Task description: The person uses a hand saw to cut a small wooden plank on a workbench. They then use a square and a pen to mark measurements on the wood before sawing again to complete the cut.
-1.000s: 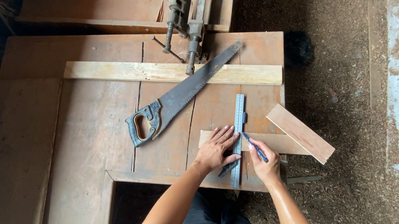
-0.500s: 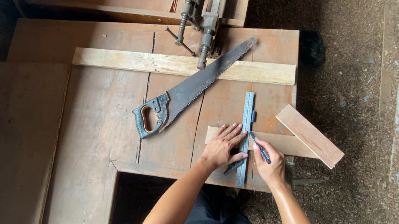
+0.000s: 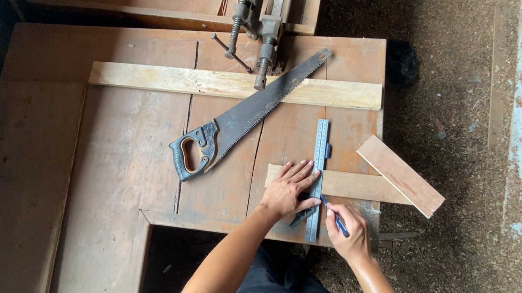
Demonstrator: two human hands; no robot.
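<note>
While the left hand (image 3: 286,192) lies flat with fingers spread, pinning the blue square ruler (image 3: 317,176) down on a wood strip (image 3: 352,186), the right hand (image 3: 349,230) pinches a blue pen (image 3: 337,222) right against the ruler's edge. Ruler sits near the front edge of the workbench (image 3: 135,153), long axis running from the person up and slightly right, toward the far side. No bins or boxes anywhere. A short board (image 3: 400,175) lies just right, a handsaw (image 3: 242,118) farther back resting on a long pale plank (image 3: 194,83), and bar clamps (image 3: 255,27) behind that. Floor's covered in sawdust (image 3: 465,98).
</note>
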